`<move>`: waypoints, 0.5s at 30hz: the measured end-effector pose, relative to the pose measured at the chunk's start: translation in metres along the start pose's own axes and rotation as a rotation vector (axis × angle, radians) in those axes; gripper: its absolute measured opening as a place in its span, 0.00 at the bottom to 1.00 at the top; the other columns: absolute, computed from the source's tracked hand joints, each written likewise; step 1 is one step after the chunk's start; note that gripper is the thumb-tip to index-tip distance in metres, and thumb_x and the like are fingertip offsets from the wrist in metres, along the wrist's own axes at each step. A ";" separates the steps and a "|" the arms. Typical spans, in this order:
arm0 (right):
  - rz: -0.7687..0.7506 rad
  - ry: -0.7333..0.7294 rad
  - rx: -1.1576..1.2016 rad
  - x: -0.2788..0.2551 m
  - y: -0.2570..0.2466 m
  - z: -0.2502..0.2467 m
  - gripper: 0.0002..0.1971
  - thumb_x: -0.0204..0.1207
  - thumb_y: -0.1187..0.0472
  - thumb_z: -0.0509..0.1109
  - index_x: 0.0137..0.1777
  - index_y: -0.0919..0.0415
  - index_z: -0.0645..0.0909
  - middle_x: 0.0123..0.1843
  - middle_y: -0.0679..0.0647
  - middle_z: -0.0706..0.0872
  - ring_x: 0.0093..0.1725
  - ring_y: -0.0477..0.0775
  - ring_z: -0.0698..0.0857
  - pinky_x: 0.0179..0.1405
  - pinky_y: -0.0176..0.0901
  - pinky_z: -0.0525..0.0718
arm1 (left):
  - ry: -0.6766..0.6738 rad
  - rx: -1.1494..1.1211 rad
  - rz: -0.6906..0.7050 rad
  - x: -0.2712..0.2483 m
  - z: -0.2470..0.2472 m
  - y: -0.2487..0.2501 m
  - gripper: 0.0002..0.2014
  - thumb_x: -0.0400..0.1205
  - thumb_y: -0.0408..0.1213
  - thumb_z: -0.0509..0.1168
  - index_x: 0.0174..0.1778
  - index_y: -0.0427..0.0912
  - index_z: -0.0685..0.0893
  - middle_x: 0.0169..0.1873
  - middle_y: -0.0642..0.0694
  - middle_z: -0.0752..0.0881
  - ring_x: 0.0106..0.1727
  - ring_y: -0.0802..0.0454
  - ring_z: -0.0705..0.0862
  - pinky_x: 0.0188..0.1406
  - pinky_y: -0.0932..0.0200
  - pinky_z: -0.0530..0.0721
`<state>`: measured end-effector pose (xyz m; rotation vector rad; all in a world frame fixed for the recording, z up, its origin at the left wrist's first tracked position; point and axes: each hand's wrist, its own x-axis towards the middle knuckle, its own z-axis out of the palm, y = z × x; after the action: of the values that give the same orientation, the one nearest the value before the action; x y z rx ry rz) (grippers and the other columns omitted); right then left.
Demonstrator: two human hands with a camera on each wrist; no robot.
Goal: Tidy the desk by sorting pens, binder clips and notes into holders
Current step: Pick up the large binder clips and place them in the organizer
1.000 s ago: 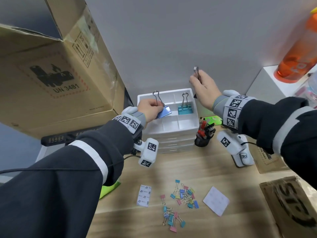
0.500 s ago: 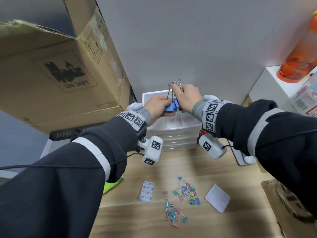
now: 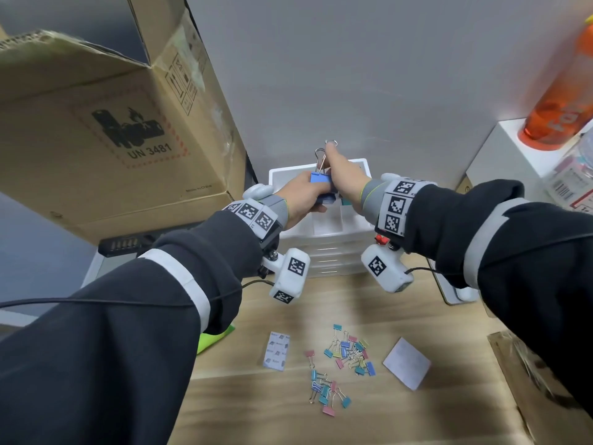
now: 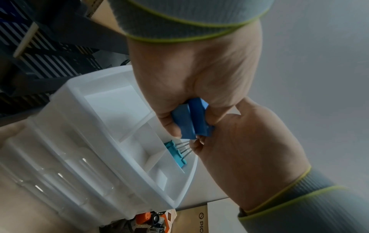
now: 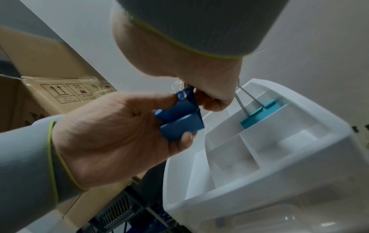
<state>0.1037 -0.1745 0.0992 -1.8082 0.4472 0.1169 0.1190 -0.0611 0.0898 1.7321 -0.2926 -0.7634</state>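
Note:
Two large blue binder clips [image 3: 321,181] [image 4: 191,119] [image 5: 179,116] lie pressed together over the white drawer organizer [image 3: 279,175] [image 5: 299,157]. My left hand [image 3: 301,200] [image 5: 111,130] grips their blue bodies. Reaching in from the right, my right hand [image 3: 343,181] [image 4: 245,151] pinches the wire handles of one of them. A teal binder clip [image 5: 257,115] [image 4: 175,151] stands in a back compartment of the organizer. Several small coloured clips [image 3: 346,351] lie loose on the desk, between a printed note pad [image 3: 276,351] and a white note [image 3: 406,362].
A big cardboard box [image 3: 112,123] overhangs the left. An orange bottle [image 3: 558,101] stands on a white box [image 3: 500,149] at the right. A green sheet [image 3: 211,338] lies under my left arm, and brown cardboard [image 3: 529,380] covers the desk's right edge.
My right hand came down and left from the wall with its clip and met the left hand over the organizer. The two blue clips now sit together.

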 end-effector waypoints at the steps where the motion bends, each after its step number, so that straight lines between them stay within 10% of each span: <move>1: -0.020 -0.023 -0.038 0.001 0.001 -0.003 0.22 0.86 0.43 0.46 0.45 0.56 0.75 0.45 0.54 0.78 0.45 0.56 0.74 0.51 0.48 0.71 | 0.013 0.003 -0.006 -0.001 0.000 -0.001 0.06 0.78 0.32 0.63 0.49 0.42 0.81 0.40 0.46 0.84 0.40 0.53 0.81 0.38 0.61 0.78; 10: -0.178 0.008 -0.051 0.010 0.009 -0.033 0.10 0.77 0.54 0.70 0.35 0.53 0.84 0.41 0.48 0.88 0.34 0.48 0.76 0.29 0.34 0.71 | 0.051 0.031 -0.046 0.008 -0.003 -0.008 0.08 0.85 0.26 0.57 0.48 0.44 0.76 0.44 0.46 0.83 0.41 0.52 0.83 0.36 0.61 0.79; 15: -0.276 -0.016 -0.184 0.017 0.001 -0.041 0.04 0.76 0.63 0.74 0.41 0.58 0.83 0.33 0.50 0.86 0.25 0.39 0.78 0.27 0.30 0.75 | 0.153 0.114 -0.016 0.017 -0.005 -0.012 0.14 0.82 0.24 0.61 0.62 0.39 0.77 0.48 0.43 0.84 0.35 0.60 0.87 0.37 0.69 0.80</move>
<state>0.1125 -0.2175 0.1049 -2.0299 0.1763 -0.0195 0.1329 -0.0629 0.0739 1.8911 -0.2213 -0.6314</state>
